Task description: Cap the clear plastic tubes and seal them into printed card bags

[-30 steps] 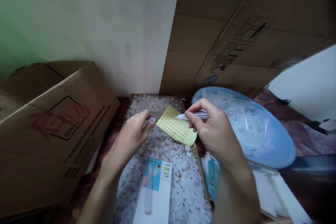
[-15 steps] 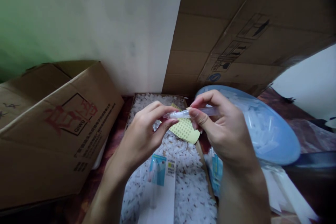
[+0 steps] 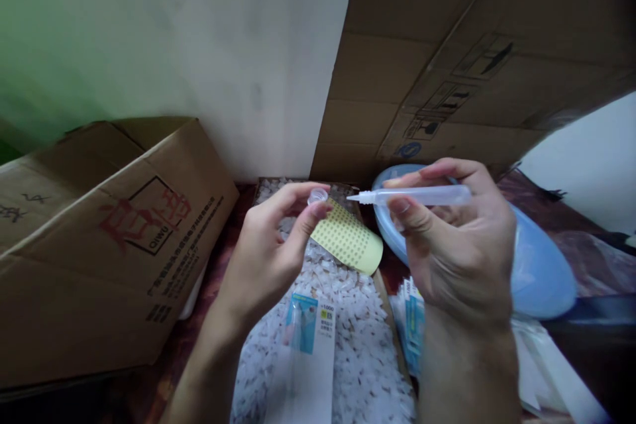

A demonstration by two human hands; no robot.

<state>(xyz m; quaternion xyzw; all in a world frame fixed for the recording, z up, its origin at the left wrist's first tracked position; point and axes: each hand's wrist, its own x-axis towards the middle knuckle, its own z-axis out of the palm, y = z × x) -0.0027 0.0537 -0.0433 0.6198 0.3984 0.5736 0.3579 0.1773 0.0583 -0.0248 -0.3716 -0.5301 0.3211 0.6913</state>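
Observation:
Between thumb and forefinger, my left hand (image 3: 273, 245) pinches a small clear cap (image 3: 317, 196), its round opening facing right. My right hand (image 3: 452, 232) grips a translucent plastic tube (image 3: 422, 196) with a narrow nozzle, which points left towards the cap. A short gap separates nozzle and cap. Below the hands, a blister pack (image 3: 308, 358) with a blue and white card lies on a layer of small white pieces (image 3: 368, 338). Behind the fingers rests a yellow sheet of small round dots (image 3: 350, 238).
An open cardboard box (image 3: 163, 238) with red lettering stands at the left. A large cardboard carton (image 3: 387, 79) rises at the back right. The blue basin (image 3: 541, 271) is partly behind my right hand, beside several printed packs (image 3: 411, 321).
The cap has come off the tube's nozzle. My right hand has drawn the tube away to the right and slightly up; the left hand keeps the cap.

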